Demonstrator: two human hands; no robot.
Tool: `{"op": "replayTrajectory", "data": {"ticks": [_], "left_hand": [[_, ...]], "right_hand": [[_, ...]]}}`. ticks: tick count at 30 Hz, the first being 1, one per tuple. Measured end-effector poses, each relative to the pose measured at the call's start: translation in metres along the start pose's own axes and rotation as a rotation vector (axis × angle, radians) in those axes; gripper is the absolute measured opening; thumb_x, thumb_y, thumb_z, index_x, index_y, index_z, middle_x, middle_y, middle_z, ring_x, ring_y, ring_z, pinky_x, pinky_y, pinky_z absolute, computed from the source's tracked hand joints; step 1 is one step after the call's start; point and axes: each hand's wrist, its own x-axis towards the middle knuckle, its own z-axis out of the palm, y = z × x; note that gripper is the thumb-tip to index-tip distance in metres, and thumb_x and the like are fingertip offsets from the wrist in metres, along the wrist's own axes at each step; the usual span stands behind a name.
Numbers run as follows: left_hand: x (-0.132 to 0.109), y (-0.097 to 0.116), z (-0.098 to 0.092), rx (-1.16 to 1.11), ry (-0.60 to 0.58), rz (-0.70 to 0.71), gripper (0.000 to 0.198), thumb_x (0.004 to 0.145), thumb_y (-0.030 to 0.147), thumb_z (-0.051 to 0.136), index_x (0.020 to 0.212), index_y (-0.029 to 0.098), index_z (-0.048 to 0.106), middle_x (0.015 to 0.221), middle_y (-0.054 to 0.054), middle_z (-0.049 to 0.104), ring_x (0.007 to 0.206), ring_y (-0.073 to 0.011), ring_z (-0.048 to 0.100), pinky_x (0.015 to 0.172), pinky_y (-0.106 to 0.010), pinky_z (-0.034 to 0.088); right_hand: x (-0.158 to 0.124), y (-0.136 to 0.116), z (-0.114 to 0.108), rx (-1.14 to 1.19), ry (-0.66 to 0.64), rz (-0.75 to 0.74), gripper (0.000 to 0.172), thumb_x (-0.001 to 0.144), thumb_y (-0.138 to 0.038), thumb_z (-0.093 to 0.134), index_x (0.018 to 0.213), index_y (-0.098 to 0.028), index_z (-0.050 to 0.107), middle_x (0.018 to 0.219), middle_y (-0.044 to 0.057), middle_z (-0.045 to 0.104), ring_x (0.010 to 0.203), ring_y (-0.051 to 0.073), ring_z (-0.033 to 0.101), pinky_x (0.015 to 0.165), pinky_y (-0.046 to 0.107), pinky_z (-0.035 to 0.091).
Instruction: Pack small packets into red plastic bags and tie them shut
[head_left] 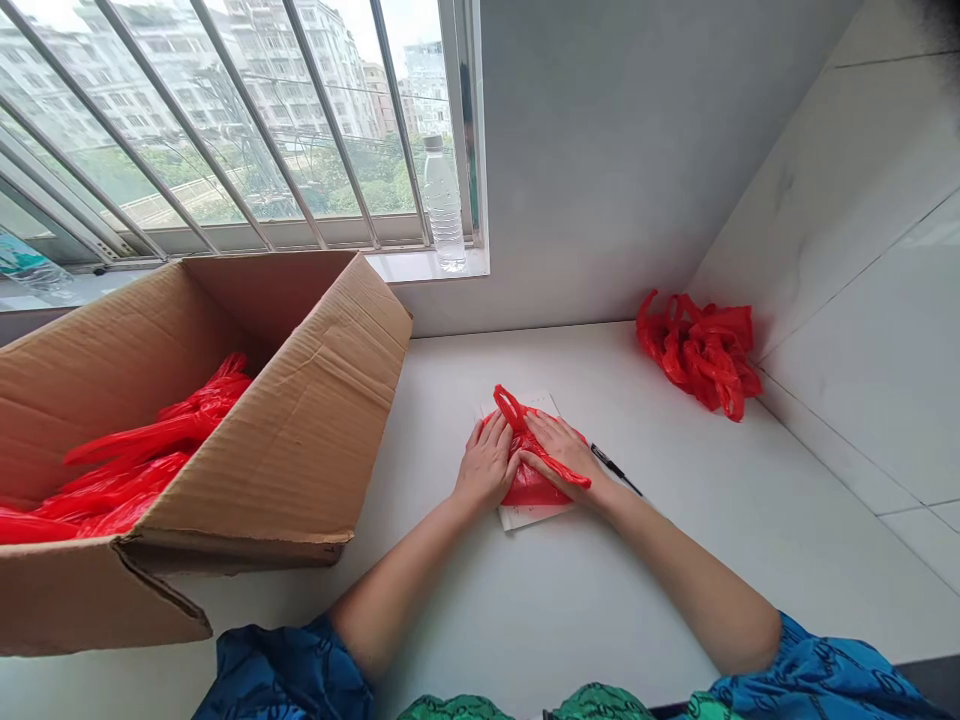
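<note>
A red plastic bag [531, 487] lies on a sheet of white paper [525, 517] in the middle of the white table. My left hand [489, 460] rests flat on the bag's left part, fingers stretched forward. On its right part lies my right hand [562, 452], also flat with fingers extended. The two thumbs come close together over the bag. One looped handle sticks up beyond my fingertips, and another strip of the bag runs across my right hand. Just right of that hand is a black pen [616, 470].
A large open cardboard box [300, 430] stands at the left, with red plastic bags [150, 465] inside. Crumpled red bags [701, 350] lie at the back right against the tiled wall. A clear bottle [444, 205] stands on the windowsill; another bottle [34, 265] lies at far left.
</note>
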Motion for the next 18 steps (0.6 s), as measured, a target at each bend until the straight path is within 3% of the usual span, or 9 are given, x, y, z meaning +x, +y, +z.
{"op": "replayTrajectory", "data": {"ticks": [5,9,12,14,16,18], "left_hand": [[0.0,0.001,-0.001,-0.055,0.022,-0.007,0.047,0.1,0.031,0.04,0.145,0.017,0.041,0.151,-0.01,0.046,0.145,-0.0245,0.034,0.123,-0.047,0.022],[-0.006,0.006,-0.014,-0.215,0.115,-0.01,0.029,0.099,0.028,0.042,0.121,0.02,0.059,0.136,-0.009,0.058,0.131,-0.0222,0.049,0.119,-0.045,0.03],[-0.02,0.017,-0.039,-0.381,0.247,-0.033,0.028,0.101,0.027,0.035,0.104,0.021,0.063,0.118,-0.008,0.065,0.113,-0.0202,0.059,0.11,-0.042,0.04],[-0.033,0.029,-0.061,-0.478,0.282,-0.037,0.028,0.101,0.031,0.036,0.102,0.02,0.061,0.106,-0.008,0.068,0.101,-0.0206,0.062,0.102,-0.041,0.046],[-0.048,0.044,-0.086,-0.583,0.208,-0.017,0.031,0.097,0.043,0.047,0.116,0.02,0.056,0.102,-0.008,0.069,0.092,-0.0211,0.065,0.09,-0.038,0.052],[-0.062,0.059,-0.112,-0.631,0.071,0.009,0.069,0.085,0.057,0.063,0.139,0.02,0.04,0.102,-0.007,0.071,0.086,-0.0226,0.068,0.079,-0.035,0.054]], "right_hand": [[0.0,-0.001,0.001,-0.01,0.017,-0.016,0.07,0.1,-0.062,0.027,0.156,-0.02,0.028,0.16,0.007,0.033,0.15,0.025,0.024,0.124,0.048,0.02],[-0.006,-0.006,-0.005,0.055,0.136,-0.072,0.059,0.099,-0.057,0.036,0.146,-0.023,0.046,0.15,0.009,0.047,0.138,0.026,0.043,0.116,0.047,0.034],[-0.02,-0.016,-0.023,0.148,0.209,-0.166,0.041,0.099,-0.052,0.042,0.119,-0.025,0.065,0.12,0.01,0.066,0.113,0.026,0.06,0.099,0.044,0.048],[-0.032,-0.027,-0.039,0.225,0.186,-0.18,0.033,0.099,-0.049,0.045,0.097,-0.025,0.067,0.093,0.006,0.068,0.088,0.022,0.063,0.082,0.037,0.052],[-0.046,-0.042,-0.057,0.332,0.114,-0.154,0.029,0.099,-0.045,0.047,0.089,-0.025,0.064,0.081,0.003,0.064,0.071,0.017,0.059,0.064,0.029,0.05],[-0.057,-0.059,-0.072,0.371,0.076,-0.202,0.026,0.098,-0.041,0.052,0.08,-0.024,0.061,0.072,0.001,0.059,0.061,0.015,0.054,0.055,0.026,0.045]]}}
